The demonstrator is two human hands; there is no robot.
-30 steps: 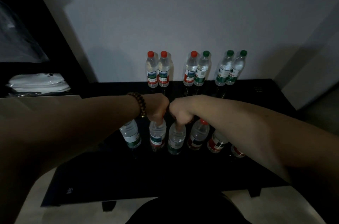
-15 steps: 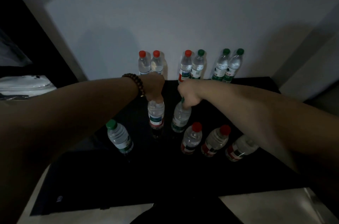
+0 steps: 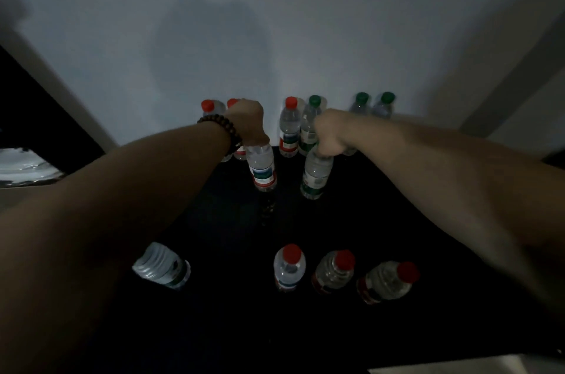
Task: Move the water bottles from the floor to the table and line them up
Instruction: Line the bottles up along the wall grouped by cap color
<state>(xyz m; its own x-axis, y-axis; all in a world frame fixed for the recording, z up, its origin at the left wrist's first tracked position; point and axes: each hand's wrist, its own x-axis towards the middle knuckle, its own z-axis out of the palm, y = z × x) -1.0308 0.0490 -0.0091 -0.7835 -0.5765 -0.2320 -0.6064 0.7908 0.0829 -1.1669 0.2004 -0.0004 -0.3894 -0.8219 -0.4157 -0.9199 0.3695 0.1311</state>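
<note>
Dim room, pale wall (image 3: pixel 214 21) at the back & a black worktop (image 3: pixel 214 327) pushed up against it. Six bottles are standing in a back row by the wall, in pairs, so there are gaps between the pairs. I think those gaps are why the hands are going there.

Left hand (image 3: pixel 246 125), w/ a bead bracelet (image 3: pixel 221 132) on the wrist, is wrapping its grip tight round the top of a red-label bottle (image 3: pixel 261 168). The cap is hiding inside the fist. Holding it by the top is letting the bottle hang straight, so it can go down flat. It's just in front of the two red-cap bottles at back left.

Right hand (image 3: pixel 331 136) is doing the same, grip closed on the neck of a green-label bottle (image 3: pixel 316 176), which is leaning a little. It's near the middle pair.

Can't tell if either bottle is touching the worktop yet.

Four more bottles are waiting near the front: one green-label bottle at front left (image 3: pixel 162 266) partly behind the left arm & three red-cap bottles (image 3: pixel 334 271) side by side. They're in a rough row, prob. next to be lined up.
</note>
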